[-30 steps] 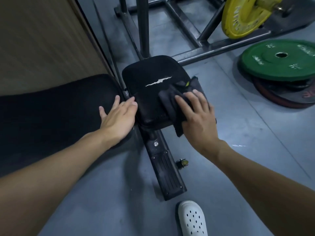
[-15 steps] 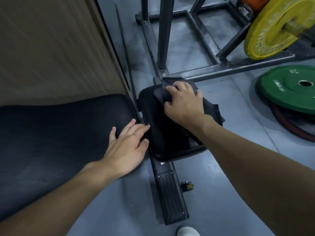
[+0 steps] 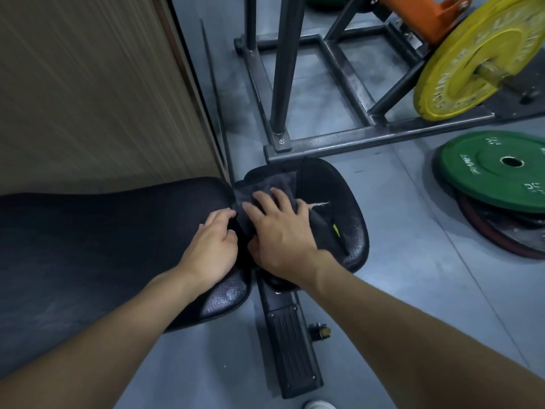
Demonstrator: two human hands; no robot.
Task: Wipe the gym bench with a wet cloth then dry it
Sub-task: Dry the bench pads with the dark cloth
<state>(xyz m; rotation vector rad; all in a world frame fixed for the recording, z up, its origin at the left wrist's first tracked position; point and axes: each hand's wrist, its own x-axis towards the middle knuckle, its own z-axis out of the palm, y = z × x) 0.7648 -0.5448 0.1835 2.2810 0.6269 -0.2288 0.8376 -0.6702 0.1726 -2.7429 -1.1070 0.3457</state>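
Wiping: my right hand lies flat on the cloth, fingers spread and nearly straight, pressing it down and not gripping it.
Cloth: bunched on the seat pad, on the side next to the back pad; one tail trails toward me across the seat.
Left hand: rests on the end of the back pad with fingers bent, tips right by the cloth; I cannot tell whether they pinch it or only brace on the pad.
Change: half a second ago the cloth was under my palm at the seat's far edge; now it has swept over to the gap between the pads, and the tear shows again.
Left-hand change: it was flat on the pad, and now its fingers are curled close to my right hand.
Meaning: I judge the seat nearly covered and the stroke about to cross onto the back pad, which is most of the bench; drying is not yet begun.
Materials: the pads are black grained vinyl, rounded at the edges and glossy where light hits.
Cloth texture: dark grey, soft, napped, with a small yellow tag.
Tear: pale and jagged; it looks likely to snag the cloth.
Frame: black metal with a ribbed plate, on grey floor.
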